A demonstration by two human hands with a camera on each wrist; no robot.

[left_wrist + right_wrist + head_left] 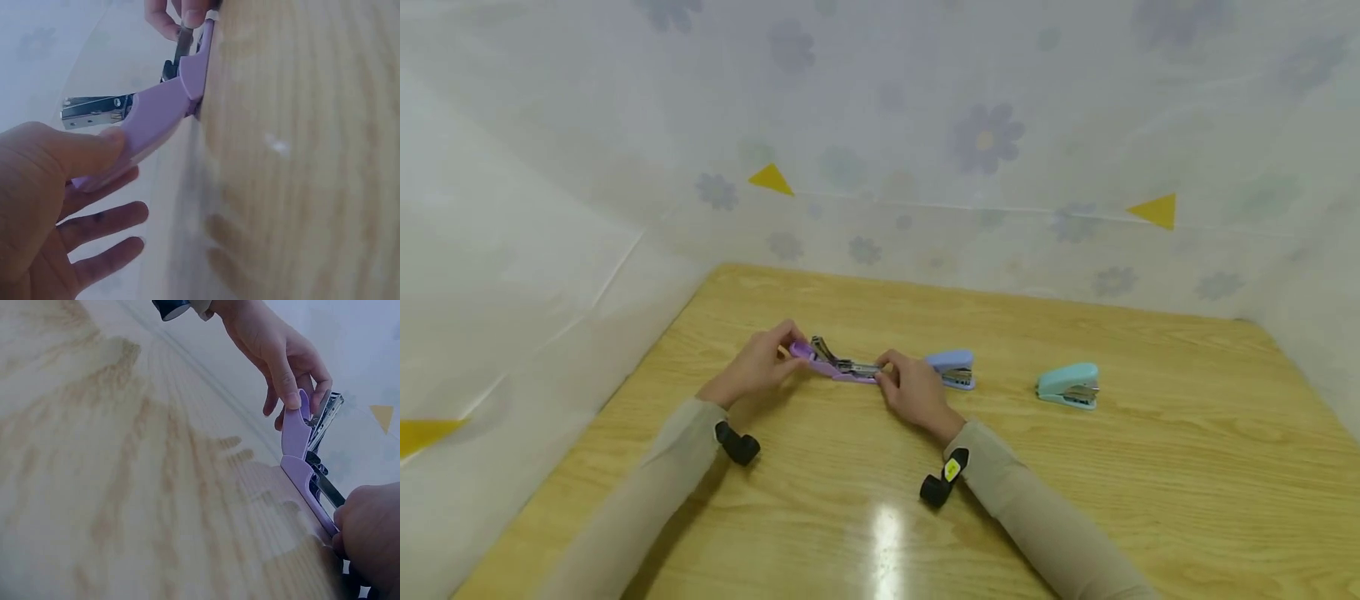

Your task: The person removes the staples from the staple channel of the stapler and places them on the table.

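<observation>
Beige long sleeves (1037,508), black wrist cameras (942,482), one yellow-labelled

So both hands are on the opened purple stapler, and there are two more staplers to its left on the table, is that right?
Not quite. The left hand and right hand do hold the opened purple stapler, but the head view shows the blue stapler and the teal stapler lying to its right on the table.

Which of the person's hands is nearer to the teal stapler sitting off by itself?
The right. The right hand pinches the opened purple stapler, with the blue stapler between it and the teal stapler. The left hand holds the purple stapler's far end, farther away.
</observation>
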